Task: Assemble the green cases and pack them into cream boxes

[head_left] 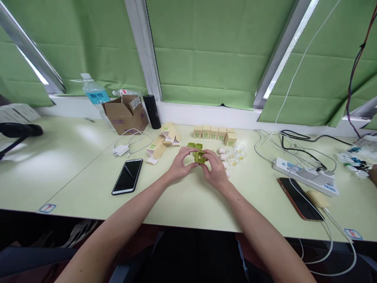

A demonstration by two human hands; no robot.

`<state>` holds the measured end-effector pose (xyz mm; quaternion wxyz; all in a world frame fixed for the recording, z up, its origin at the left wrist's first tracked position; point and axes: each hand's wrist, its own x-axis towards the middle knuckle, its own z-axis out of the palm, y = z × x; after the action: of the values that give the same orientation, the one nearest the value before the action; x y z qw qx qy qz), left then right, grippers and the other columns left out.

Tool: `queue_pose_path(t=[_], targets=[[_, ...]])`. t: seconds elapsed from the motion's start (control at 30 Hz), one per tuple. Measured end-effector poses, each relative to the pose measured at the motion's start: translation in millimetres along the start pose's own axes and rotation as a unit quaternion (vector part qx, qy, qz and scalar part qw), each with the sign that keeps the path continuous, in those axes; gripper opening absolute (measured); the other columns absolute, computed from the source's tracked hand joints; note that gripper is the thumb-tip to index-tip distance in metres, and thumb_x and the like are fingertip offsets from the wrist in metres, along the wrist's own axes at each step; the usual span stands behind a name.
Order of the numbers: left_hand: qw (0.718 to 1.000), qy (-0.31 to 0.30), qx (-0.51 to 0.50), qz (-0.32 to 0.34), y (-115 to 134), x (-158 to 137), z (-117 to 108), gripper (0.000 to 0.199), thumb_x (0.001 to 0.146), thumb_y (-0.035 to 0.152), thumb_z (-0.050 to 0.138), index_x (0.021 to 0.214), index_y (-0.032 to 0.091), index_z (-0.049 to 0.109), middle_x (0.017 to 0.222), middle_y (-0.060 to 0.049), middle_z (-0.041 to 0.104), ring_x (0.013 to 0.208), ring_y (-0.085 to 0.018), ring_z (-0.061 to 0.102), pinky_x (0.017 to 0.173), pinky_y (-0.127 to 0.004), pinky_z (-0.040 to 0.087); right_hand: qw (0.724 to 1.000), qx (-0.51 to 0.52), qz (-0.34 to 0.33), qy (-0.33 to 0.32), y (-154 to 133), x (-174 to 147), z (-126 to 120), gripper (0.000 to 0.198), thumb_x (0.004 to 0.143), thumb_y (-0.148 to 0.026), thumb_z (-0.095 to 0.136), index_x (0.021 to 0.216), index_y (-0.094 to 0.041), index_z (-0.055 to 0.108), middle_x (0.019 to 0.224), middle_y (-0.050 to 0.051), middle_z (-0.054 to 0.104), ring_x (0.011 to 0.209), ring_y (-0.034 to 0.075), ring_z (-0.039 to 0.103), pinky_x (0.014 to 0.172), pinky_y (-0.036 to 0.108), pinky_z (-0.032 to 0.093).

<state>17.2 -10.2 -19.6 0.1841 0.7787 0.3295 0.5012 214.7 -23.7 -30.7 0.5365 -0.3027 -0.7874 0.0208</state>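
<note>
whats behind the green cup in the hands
Behind the green cup, more cups show on the table, with small boxes farther back. The green cup and the left hand hide whatever lies directly behind them.

Green blinds [224, 51] hang between grey window frames [143, 47] above a pale table [182, 204].

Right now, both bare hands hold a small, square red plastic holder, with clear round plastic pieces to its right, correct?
Not quite: the head view shows the small square plastic holder is olive-green, not red. The left hand and right hand do hold it, with clear round plastic pieces to its right.
</note>
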Motion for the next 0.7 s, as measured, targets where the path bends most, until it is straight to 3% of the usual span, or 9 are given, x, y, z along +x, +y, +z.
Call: queue_pose_path(t=[0.13,0.7], targets=[[1.0,0.002,-0.001,0.007,2.5,0.3,-0.2,0.04,0.09,0.036,0.077,0.127,0.028,0.066,0.122,-0.01,0.071,0.118,-0.028,0.061,0.097,-0.046,0.055,1.0,-0.017,-0.013,-0.001,-1.0,0.4,-0.6,0.022,0.101,-0.019,0.055,0.119,-0.026,0.064,0.129,0.016,0.067,0.122,0.029,0.068,0.101,0.052,0.062],[0.999,0.022,-0.024,0.001,4.9,0.3,1.9,0.037,0.09,0.038,0.076,0.124,0.027,0.068,0.118,-0.009,0.071,0.114,-0.026,0.061,0.095,-0.044,0.055,0.999,0.0,-0.034,0.012,3.3,-1.3,3.6,0.025,0.102,-0.016,0.054,0.116,-0.028,0.071,0.132,0.016,0.065,0.12,0.029,0.067,0.085,0.049,0.068]])
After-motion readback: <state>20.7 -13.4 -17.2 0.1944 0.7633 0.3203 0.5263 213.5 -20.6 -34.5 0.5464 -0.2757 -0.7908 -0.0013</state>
